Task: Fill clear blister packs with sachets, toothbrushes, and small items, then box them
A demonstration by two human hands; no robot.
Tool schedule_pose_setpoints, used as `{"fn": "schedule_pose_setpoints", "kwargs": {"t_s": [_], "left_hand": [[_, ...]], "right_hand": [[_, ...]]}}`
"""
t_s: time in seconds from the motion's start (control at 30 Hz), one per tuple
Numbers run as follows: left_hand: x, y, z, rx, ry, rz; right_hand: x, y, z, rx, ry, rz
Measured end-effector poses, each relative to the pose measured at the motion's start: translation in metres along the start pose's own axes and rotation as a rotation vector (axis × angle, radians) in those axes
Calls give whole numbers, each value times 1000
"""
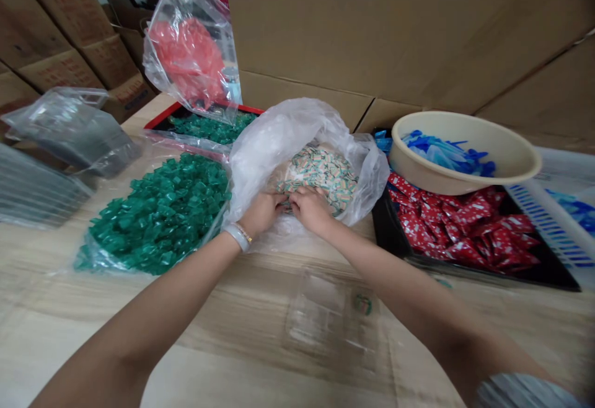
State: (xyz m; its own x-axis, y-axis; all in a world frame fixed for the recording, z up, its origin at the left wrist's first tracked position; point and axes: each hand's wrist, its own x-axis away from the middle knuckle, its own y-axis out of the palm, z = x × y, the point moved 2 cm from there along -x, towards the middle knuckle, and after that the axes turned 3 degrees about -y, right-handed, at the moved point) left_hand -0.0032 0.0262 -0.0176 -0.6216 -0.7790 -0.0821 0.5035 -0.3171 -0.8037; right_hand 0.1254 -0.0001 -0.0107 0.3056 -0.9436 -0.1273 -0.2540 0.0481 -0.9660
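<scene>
Both hands are at the near side of a white translucent plastic bag (279, 129), whose mouth lies open around a heap of small beige and green printed pieces (325, 175). My left hand (264, 209) reaches in from the left, fingers curled down at the heap's near edge. Close beside it, my right hand (312, 206) has its fingers bent onto the same pieces. Both hands look closed, but their fingertips are hidden and what they pinch cannot be made out. Below them on the table lies a clear plastic tray (320, 315), blurred, with one round green-marked piece (363, 304) in its right part.
Green wrapped pieces (160, 209) lie left, before a red-rimmed tray (158, 119). Clear containers (79, 126) stand far left. At right are a cream basin (465, 141) with blue pieces, red packets (460, 225) on a black tray, and a white basket (539, 209). Cardboard (395, 30) rises behind.
</scene>
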Motion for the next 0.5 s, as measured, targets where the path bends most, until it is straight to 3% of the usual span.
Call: {"fn": "schedule_pose_setpoints", "kwargs": {"t_s": [0.17,0.3,0.4,0.5], "left_hand": [[4,6,1,-15,-15,25],[9,1,4,-120,-74,86],[14,-7,8,-199,-132,127],[23,-8,13,-228,-124,53]], "right_hand": [[-4,4,6,-144,58,37],[-1,-6,16,-159,47,43],[6,-14,18,-159,-48,-32],[13,-17,14,-43,-137,-127]]}}
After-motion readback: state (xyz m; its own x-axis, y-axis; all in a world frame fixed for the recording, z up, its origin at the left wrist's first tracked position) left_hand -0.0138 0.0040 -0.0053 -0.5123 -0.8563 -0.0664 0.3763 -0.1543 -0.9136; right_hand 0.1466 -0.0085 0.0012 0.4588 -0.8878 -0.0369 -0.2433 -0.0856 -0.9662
